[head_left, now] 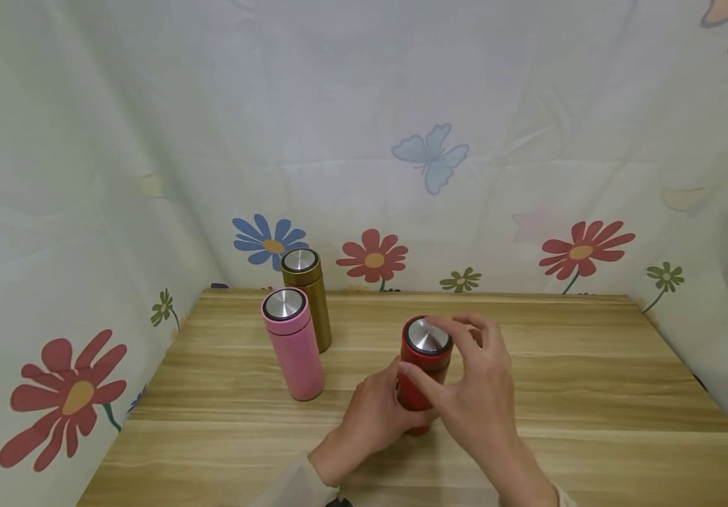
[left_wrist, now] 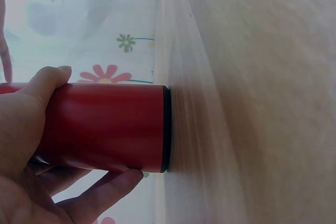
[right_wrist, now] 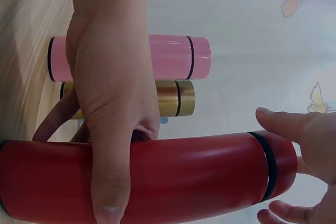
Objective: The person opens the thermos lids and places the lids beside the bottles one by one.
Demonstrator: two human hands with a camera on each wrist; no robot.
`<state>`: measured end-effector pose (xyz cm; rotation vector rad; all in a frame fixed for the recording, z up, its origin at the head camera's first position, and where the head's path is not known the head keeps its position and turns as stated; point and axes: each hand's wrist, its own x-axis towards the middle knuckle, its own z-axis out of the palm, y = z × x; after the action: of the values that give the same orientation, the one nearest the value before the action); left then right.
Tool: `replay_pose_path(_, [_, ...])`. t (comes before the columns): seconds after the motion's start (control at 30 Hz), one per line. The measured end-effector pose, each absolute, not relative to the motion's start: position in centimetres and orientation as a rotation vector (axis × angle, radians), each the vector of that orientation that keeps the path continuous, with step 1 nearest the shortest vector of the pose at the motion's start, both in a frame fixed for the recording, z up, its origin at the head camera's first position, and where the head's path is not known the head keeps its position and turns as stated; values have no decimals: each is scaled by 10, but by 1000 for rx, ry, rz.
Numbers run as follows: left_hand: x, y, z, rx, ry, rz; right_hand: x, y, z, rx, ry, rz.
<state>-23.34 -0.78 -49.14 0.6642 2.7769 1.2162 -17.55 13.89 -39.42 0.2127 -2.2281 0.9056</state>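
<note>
A red thermos bottle (head_left: 424, 380) with a shiny steel-topped lid (head_left: 429, 336) stands upright on the wooden table. My left hand (head_left: 377, 412) grips its body, the thumb across the near side in the right wrist view and the fingers around the other side. The bottle's dark base (left_wrist: 167, 129) meets the tabletop in the left wrist view. Around the lid, my right hand (head_left: 481, 387) is spread, a fingertip over the steel top. In the right wrist view the right thumb (right_wrist: 283, 124) is apart from the lid, and the other fingers are partly hidden behind it.
To the left stand a pink thermos bottle (head_left: 294, 352) and, close behind it, a gold one (head_left: 318, 303), both with lids on. A flower-printed curtain (head_left: 364, 141) rises behind the table (head_left: 592, 394) and along both its sides.
</note>
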Motion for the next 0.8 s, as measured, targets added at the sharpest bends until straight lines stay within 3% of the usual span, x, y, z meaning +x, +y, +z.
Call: replay_pose_path(0.8, [-231, -6, -489, 667, 2829, 1177, -177, 132, -401, 205, -2231, 833])
